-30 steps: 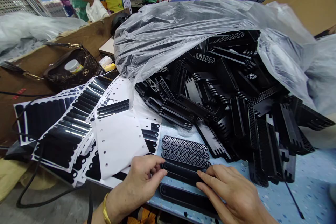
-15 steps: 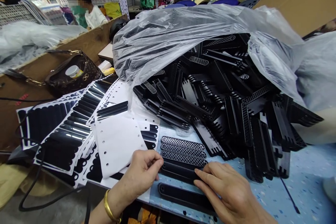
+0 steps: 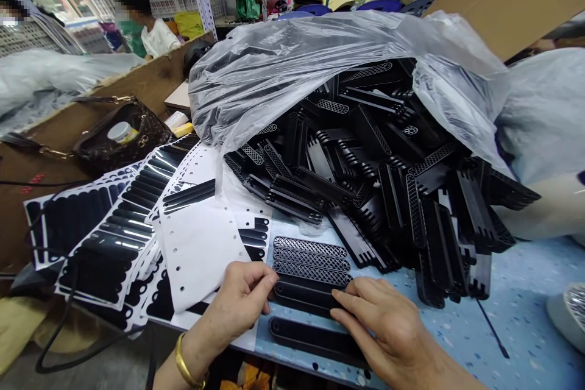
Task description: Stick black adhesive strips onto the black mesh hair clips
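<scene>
My left hand (image 3: 244, 295), with a gold bangle at the wrist, has thumb and forefinger pinched together at the left end of a smooth black strip (image 3: 304, 298). At the strip's right end, my right hand (image 3: 388, 323) grips it between thumb and fingers. The strip lies along a row of black plastic pieces with lattice faces (image 3: 311, 253). Nearer the table edge is a separate long black piece with a smooth face (image 3: 311, 338), its right end partly covered by my right hand. Whether the left fingertips hold a thin edge of the strip is hard to see.
A large pile of black plastic pieces (image 3: 384, 164) spills from a clear plastic bag (image 3: 301, 55). Sheets of black stickers (image 3: 114, 225) and white backing paper (image 3: 201, 256) lie left. A brown handbag (image 3: 123, 134) sits behind them; a cable (image 3: 59, 365) hangs nearby. Another person (image 3: 141, 18) is far left.
The view has shifted slightly to the right, so everything appears a little further left. Both hands keep nearly the same position at the strip.
</scene>
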`<state>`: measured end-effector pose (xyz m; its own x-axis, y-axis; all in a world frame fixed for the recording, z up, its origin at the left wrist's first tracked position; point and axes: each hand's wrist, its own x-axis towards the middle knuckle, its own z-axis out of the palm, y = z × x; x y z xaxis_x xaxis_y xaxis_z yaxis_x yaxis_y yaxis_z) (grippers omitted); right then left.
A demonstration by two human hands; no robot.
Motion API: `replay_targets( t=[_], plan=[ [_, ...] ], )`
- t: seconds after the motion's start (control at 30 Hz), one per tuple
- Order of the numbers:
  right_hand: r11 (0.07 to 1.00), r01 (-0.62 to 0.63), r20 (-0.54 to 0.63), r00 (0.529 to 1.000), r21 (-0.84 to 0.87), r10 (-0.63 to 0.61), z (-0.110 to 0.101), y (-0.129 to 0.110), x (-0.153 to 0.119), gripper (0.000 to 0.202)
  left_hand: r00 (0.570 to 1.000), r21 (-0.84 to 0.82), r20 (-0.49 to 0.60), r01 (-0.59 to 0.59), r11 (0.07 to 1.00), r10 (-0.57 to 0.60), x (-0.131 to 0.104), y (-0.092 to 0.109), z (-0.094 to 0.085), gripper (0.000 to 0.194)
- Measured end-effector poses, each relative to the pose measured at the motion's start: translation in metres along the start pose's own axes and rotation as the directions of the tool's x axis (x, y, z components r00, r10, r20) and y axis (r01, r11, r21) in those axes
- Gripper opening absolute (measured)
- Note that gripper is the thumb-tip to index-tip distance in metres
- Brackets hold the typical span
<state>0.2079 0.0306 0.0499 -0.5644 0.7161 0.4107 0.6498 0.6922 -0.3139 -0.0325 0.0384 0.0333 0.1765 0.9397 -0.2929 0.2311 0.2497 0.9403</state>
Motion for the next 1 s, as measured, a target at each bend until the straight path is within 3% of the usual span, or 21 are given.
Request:
replay_targets(
  t=[0.27,0.53,0.8,1.0],
  plan=[
    [1.000,-0.020,0.001,1.000,0.016,0.020,0.000,-0.001,0.001,0.030,0.995,0.124,-0.063,-0.064,0.990,0.073,-0.004,-0.005,0.007,0.024],
    [0.971,-0.090,-0.001,0.996,0.220,0.092,0.007,0.005,-0.011,0.025,0.989,0.135,-0.070,-0.119,0.984,0.129,-0.003,-0.008,0.005,0.025],
    [0.988,-0.044,-0.035,0.998,0.146,0.050,0.007,-0.002,-0.011,0.024,0.992,0.139,-0.050,-0.111,0.984,0.119,-0.002,-0.005,0.002,0.025],
    [0.981,-0.047,-0.020,0.998,0.189,0.051,0.006,-0.001,-0.010,0.023,0.990,0.171,-0.045,-0.125,0.977,0.134,-0.003,-0.004,0.002,0.029]
  ],
)
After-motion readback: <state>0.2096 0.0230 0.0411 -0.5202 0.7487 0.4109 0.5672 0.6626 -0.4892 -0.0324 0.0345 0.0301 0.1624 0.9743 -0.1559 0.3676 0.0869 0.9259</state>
